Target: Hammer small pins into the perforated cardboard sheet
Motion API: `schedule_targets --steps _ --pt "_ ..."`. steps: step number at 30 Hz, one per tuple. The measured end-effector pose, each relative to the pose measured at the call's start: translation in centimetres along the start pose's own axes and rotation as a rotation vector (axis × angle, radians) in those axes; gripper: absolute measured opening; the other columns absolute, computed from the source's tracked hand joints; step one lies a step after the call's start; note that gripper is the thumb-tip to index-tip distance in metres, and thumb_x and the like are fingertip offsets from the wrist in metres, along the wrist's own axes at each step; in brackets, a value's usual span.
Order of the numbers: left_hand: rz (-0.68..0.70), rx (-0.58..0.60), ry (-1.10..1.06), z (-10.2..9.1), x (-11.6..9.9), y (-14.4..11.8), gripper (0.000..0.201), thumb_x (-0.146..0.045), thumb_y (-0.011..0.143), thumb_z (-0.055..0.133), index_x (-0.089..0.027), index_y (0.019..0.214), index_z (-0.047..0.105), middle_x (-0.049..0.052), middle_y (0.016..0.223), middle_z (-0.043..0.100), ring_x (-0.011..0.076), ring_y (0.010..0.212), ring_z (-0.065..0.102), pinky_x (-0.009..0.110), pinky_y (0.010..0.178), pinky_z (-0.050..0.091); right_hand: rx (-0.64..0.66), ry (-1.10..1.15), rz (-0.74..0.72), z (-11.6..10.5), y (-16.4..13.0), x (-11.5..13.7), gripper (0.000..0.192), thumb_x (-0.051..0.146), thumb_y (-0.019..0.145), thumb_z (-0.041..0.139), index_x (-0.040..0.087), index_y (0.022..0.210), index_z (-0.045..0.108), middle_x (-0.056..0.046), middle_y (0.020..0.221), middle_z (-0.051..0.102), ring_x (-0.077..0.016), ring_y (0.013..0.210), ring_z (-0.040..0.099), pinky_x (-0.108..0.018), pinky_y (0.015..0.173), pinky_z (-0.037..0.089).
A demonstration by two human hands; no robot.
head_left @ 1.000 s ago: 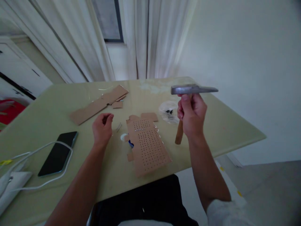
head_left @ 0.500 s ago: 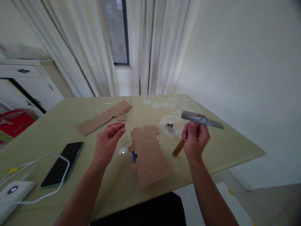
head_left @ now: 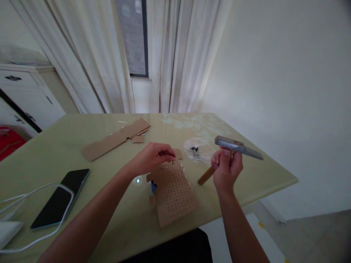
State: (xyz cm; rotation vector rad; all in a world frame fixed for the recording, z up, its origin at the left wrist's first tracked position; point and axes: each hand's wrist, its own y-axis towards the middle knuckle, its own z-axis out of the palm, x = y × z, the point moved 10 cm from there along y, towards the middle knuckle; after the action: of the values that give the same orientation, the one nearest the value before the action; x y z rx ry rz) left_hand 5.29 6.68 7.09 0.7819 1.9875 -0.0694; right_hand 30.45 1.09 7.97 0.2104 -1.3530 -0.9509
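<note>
My left hand (head_left: 156, 157) reaches over the far end of a brown cardboard piece (head_left: 179, 193) punched with rows of small holes. Its thumb and fingers are pinched together; a tiny dark thing shows below the fingertips, too small to make out. My right hand (head_left: 227, 168) is closed around a hammer (head_left: 239, 145), gripping it close to the metal head. The wooden handle points down to the left, and the head is raised above the table. Something blue (head_left: 154, 187) shows at the left edge of the holed cardboard.
Small black pieces (head_left: 194, 149) lie in a clear plastic bag (head_left: 201, 155) beyond the cardboard. Flat cardboard strips (head_left: 117, 140) lie at the far left. Nearer left are a phone (head_left: 61, 197) and a white cable (head_left: 59, 228). A small clear disc (head_left: 138, 180) lies beside the holed cardboard.
My left hand has moved right, from beside the holed cardboard to over its far end. My right hand still holds the hammer, nearly in place. The view has shifted slightly.
</note>
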Motion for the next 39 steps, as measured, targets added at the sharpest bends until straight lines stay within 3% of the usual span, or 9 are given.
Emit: schedule_targets --steps 3,16,29,39 --pt "0.006 0.064 0.018 0.3 0.4 0.4 0.017 -0.029 0.095 0.067 -0.022 0.093 0.082 0.002 0.088 0.083 0.0175 0.081 0.074 0.027 0.074 0.052 -0.003 0.014 -0.006 -0.2 -0.1 0.2 0.032 0.049 0.104 0.069 0.023 0.092 0.055 0.011 0.06 0.045 -0.0069 0.044 0.036 -0.018 0.041 0.03" --pt "-0.007 0.136 -0.038 1.7 1.4 0.3 0.019 -0.019 0.095 0.062 -0.021 0.095 0.081 0.004 0.095 0.085 0.0191 0.088 0.077 0.029 0.081 0.054 0.041 0.042 0.059 0.5 0.6 -0.9 0.034 0.05 0.102 0.072 0.023 0.09 0.056 0.01 0.059 0.043 -0.0069 0.045 0.034 -0.017 0.042 0.028" --pt "0.02 0.154 0.0 2.2 2.3 0.5 0.018 -0.017 0.095 0.062 -0.023 0.097 0.08 0.002 0.094 0.084 0.0183 0.087 0.076 0.029 0.081 0.053 -0.005 0.071 0.026 -0.1 1.1 0.3 0.035 0.05 0.099 0.076 0.024 0.09 0.056 0.012 0.056 0.042 -0.006 0.041 0.028 -0.017 0.039 0.025" --pt "-0.027 0.151 -0.022 1.5 2.3 0.4 0.019 -0.019 0.092 0.062 -0.022 0.093 0.081 0.002 0.088 0.083 0.0185 0.08 0.074 0.028 0.073 0.052 -0.002 0.065 0.028 0.1 1.1 0.3 0.036 0.053 0.098 0.076 0.023 0.09 0.057 0.012 0.056 0.041 -0.0059 0.041 0.028 -0.017 0.038 0.025"
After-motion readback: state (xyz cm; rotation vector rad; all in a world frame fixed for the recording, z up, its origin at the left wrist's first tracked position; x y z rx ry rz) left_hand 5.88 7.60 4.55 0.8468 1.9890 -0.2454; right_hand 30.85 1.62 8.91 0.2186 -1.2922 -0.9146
